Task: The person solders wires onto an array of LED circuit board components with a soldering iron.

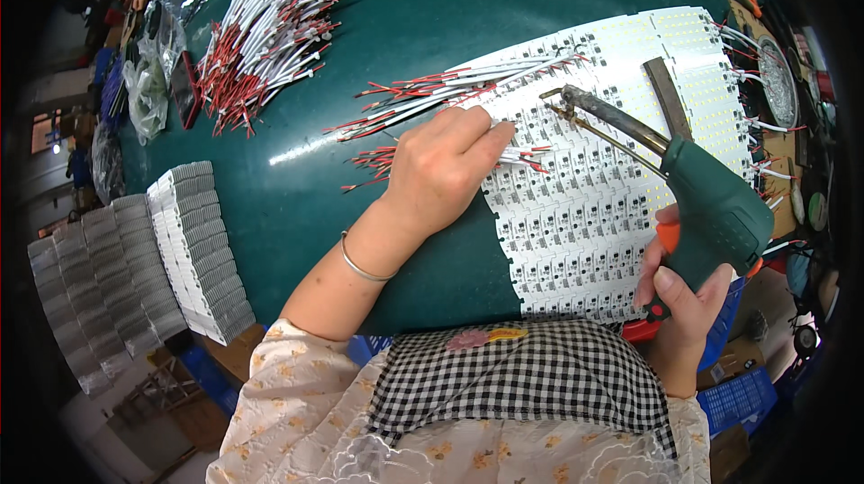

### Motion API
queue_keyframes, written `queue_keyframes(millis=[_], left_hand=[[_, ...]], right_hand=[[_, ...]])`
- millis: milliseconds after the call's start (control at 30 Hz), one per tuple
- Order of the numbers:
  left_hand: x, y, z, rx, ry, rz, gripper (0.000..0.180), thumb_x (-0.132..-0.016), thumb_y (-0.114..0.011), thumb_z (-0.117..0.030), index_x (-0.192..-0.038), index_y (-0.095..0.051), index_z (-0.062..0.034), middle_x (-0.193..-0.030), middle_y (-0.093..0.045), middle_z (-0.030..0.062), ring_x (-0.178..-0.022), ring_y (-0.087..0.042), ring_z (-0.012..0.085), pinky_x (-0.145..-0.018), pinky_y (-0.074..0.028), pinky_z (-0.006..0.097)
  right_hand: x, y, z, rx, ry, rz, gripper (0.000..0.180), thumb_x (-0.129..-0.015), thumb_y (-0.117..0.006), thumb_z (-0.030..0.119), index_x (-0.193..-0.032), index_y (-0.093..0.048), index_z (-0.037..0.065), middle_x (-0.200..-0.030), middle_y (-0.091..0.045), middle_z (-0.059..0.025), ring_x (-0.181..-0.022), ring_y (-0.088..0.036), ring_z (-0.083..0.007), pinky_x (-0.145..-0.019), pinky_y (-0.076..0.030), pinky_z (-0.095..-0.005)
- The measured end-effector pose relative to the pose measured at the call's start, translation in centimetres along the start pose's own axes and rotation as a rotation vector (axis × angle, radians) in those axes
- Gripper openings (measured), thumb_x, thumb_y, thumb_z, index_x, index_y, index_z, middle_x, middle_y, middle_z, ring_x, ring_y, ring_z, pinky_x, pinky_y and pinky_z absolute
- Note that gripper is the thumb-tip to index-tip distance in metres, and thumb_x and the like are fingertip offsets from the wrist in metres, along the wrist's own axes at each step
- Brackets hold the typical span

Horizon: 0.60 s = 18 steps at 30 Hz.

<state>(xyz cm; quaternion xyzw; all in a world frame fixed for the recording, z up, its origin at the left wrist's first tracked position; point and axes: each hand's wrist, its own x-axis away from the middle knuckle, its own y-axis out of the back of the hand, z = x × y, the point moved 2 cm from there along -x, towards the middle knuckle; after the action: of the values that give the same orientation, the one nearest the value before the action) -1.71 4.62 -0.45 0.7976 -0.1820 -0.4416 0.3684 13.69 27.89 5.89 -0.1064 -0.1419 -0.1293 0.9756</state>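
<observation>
The fingers (490, 135) of the left hand (441, 169) were pinched narrow on a red-and-white wire (531, 156), holding its end down on the white panel of circuit strips (585, 205). The hand lay knuckles up, wrist bent a little, with a thin metal bangle (360, 264) around the forearm, which ran back to the lower edge. The right hand (684, 304) was wrapped around the grip of a green soldering gun (711, 205), thumb up along the side near the orange trigger. The gun's metal tip (562, 102) pointed left over the panel, just beside the left fingertips.

A loose fan of the same wires (450, 88) lay across the panel's upper left edge, and a larger heap of wires (265, 34) sat well apart at the top of the dark green worktop (360, 178). Bare worktop lay between the left forearm and the stacks of white strips (193, 250) near the left edge. The panel's near edge ran close to the person's checked apron (522, 376). More wired leads (751, 124) stuck out along the panel's right edge, with clutter beyond.
</observation>
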Motion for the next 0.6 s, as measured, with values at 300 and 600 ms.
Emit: queue_keyframes(millis=[300,600], left_hand=[[-0.3,0.2,-0.1,0.027,0.038,0.035,0.030,-0.065,-0.063,0.009,-0.092,-0.067,-0.0039,-0.074,-0.061,0.0076,-0.061,-0.061,0.0221,-0.050,-0.049,0.032],[-0.3,-0.2,1.0,0.190,-0.013,0.063,0.032,-0.064,-0.062,0.012,-0.091,-0.066,-0.0035,-0.077,-0.063,0.0082,-0.065,-0.063,0.0224,-0.052,-0.051,0.031]], right_hand=[[1.3,0.3,-0.1,0.022,-0.012,0.012,0.057,-0.079,-0.071,0.003,-0.128,-0.043,-0.012,-0.114,-0.056,-0.0210,-0.071,-0.059,-0.0152,-0.052,-0.050,-0.0238],[2.3,0.3,-0.4,0.061,-0.098,0.078,0.051,-0.080,-0.068,0.001,-0.126,-0.048,-0.011,-0.101,-0.060,-0.0172,-0.071,-0.058,-0.0153,-0.054,-0.050,-0.0243]])
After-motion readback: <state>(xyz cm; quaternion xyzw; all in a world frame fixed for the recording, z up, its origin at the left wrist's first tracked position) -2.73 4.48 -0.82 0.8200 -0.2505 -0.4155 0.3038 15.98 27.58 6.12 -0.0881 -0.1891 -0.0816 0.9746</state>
